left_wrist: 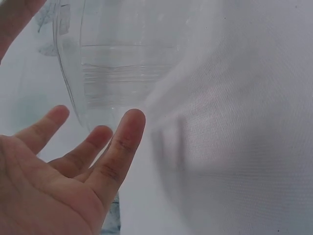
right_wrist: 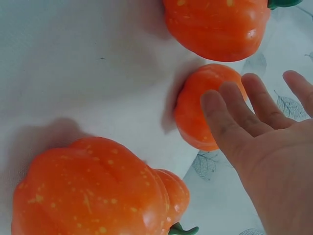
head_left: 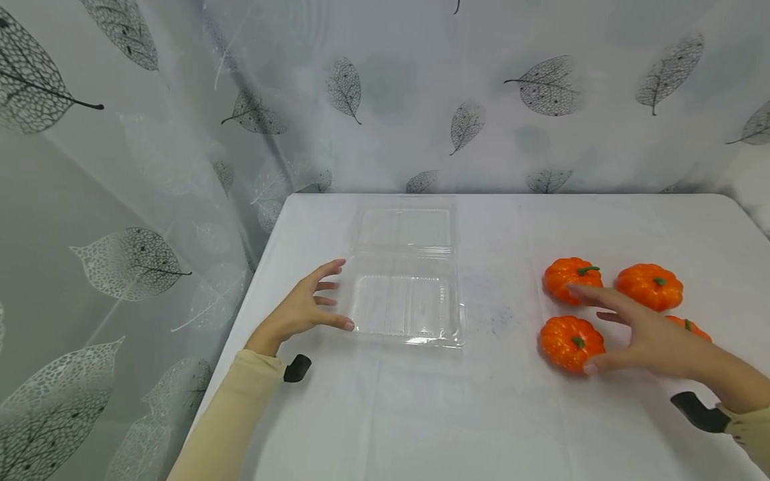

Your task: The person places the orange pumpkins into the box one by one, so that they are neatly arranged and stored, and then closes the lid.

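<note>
Head view: one bench (head_left: 457, 414), white-covered, before a leaf-printed curtain (head_left: 409, 80); one clear plastic box (head_left: 400, 304), opened out, left of the bench's middle, one half behind the other; four orange pumpkins with green stems, towards the right: front left (head_left: 568, 342), back left (head_left: 565, 275), back right (head_left: 650, 287), and one (head_left: 688, 326) partly hidden by the right hand (head_left: 652, 334). That hand is at the pumpkins, fingers widely parted, gripping nothing; whether it touches one cannot be told. Left hand (head_left: 299, 310), at the box's left side, fingers spread, gripping nothing; contact unclear. Left wrist view: palm and extended fingers beside the clear box. Right wrist view: extended fingers in front of one pumpkin; another above, a yellow-speckled one at lower left.
</note>
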The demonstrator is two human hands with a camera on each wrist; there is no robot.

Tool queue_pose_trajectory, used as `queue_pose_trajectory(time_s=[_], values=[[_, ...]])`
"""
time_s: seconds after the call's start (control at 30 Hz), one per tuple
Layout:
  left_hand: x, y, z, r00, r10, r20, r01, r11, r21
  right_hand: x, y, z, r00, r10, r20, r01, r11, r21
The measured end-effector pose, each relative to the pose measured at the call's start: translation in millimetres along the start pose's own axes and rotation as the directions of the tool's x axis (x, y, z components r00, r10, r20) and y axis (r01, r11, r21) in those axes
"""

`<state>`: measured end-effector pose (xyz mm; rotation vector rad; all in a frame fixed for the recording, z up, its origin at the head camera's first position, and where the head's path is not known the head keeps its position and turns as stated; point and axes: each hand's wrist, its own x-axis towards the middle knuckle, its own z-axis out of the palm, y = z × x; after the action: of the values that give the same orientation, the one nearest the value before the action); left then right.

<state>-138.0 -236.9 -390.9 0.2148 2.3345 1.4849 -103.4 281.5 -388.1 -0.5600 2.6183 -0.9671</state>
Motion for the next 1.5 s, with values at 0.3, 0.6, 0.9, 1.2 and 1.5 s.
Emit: queue_pose_trajectory(time_s=[0.3, 0.6, 0.9, 1.2, 1.5], values=[[11.5, -23.8, 1.1, 0.999, 0.018, -0.035, -0.017, 0.999, 0.029, -1, 5, 4, 0.999, 0.007, 0.036, -0.007, 1.0, 0.015], [13.3, -24.4, 3.3, 0.999, -0.008, -0.043, 0.009, 0.999, 0.035, 2, 9, 9, 0.999, -0.024, 0.043, 0.023, 0.999, 0.028], [14.0, -24.2, 2.3, 0.999, -0.034, -0.037, 0.036, 0.998, 0.052, 3, 12, 10, 0.998, -0.029, 0.047, 0.027, 0.999, 0.046], [14.0, -24.1, 4.4, 0.998, -0.025, -0.054, 0.027, 0.999, 0.033, 2, 16, 13, 0.998, 0.025, 0.062, -0.027, 0.999, 0.023], [14.6, -25.9, 6.1, 0.998, -0.016, -0.055, 0.015, 1.0, -0.016, 1, 19, 20, 0.999, 0.039, 0.032, -0.039, 0.999, -0.001]])
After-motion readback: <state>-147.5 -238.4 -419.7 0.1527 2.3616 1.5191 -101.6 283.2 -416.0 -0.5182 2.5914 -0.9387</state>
